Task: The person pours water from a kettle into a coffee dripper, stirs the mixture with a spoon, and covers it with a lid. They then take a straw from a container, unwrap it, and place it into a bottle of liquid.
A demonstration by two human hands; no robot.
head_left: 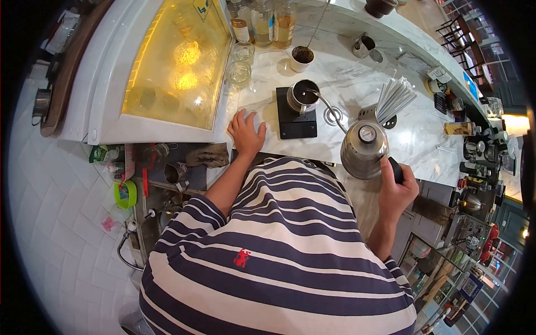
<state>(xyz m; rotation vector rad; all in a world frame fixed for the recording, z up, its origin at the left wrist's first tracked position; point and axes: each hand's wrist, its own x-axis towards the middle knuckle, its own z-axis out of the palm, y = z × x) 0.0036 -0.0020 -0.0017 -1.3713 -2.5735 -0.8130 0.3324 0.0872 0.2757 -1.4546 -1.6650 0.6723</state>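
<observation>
My right hand (397, 190) grips the black handle of a steel gooseneck kettle (364, 148) with a dial on its lid. The kettle's thin spout reaches left over a metal dripper holding dark coffee grounds (303, 94), which stands on a black scale (296, 116). My left hand (245, 132) lies flat and spread on the marble counter (346, 78), just left of the scale. My striped shirt fills the lower middle of the view.
A lit glass display case (173, 61) stands to the left. Behind the scale are a white cup (301, 58), empty glasses (240, 70), syrup bottles (262, 22) and a holder of straws (393, 97). Coffee gear crowds the right edge.
</observation>
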